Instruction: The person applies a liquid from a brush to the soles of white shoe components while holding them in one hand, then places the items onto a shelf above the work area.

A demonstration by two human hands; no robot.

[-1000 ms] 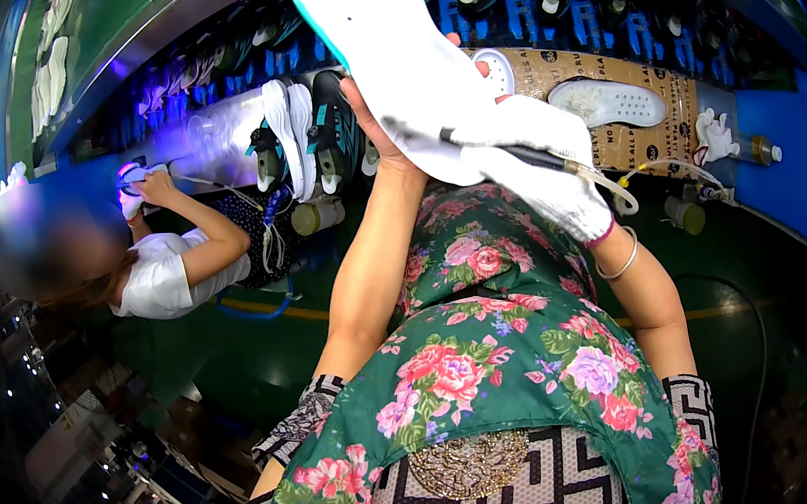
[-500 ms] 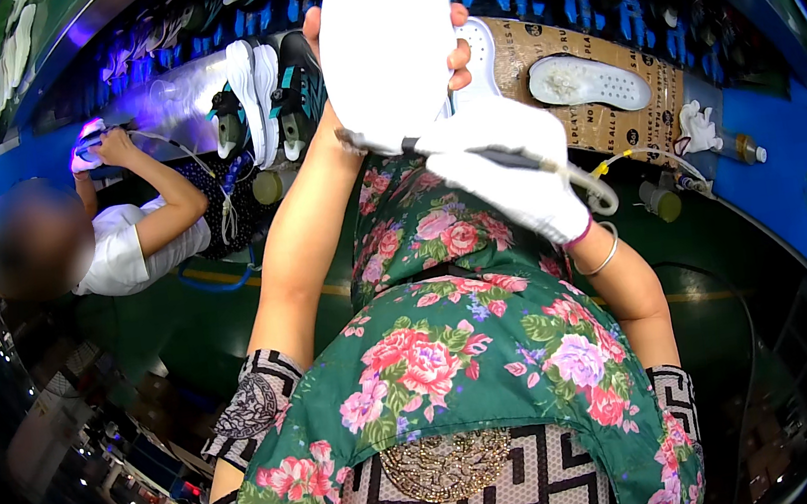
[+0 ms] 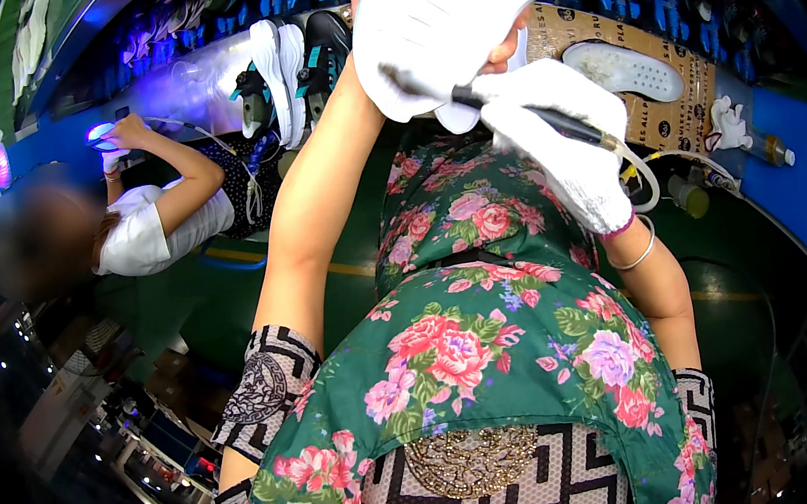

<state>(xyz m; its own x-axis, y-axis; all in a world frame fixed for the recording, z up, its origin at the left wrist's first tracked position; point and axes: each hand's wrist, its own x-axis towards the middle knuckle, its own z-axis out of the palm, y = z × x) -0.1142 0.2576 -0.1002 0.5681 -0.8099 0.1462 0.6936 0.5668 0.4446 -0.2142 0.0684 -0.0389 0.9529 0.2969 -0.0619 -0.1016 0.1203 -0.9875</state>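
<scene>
My bare left hand (image 3: 505,50) is closed around a large white shoe sole (image 3: 465,13), holding it up from behind; most of the palm is hidden by the sole. A brush (image 3: 564,124) with a dark handle and a pale hose at its rear is gripped in my white-gloved right hand (image 3: 574,150). The brush's dark tip lies over the sole's near, rounded end and seems to touch it. Behind the held sole, part of another white sole shows.
A white sole (image 3: 625,71) lies on printed brown cardboard (image 3: 700,80) at the right. Beside it are a white glove (image 3: 727,124) and a bottle (image 3: 774,150). White soles (image 3: 282,81) and a dark shoe (image 3: 326,48) stand left. A co-worker (image 3: 160,196) works at far left.
The held sole has tilted and shifted right, its far end swinging right. My right hand has moved slightly right, and the brush tip now meets the sole's near end. The whole view has shifted somewhat.
</scene>
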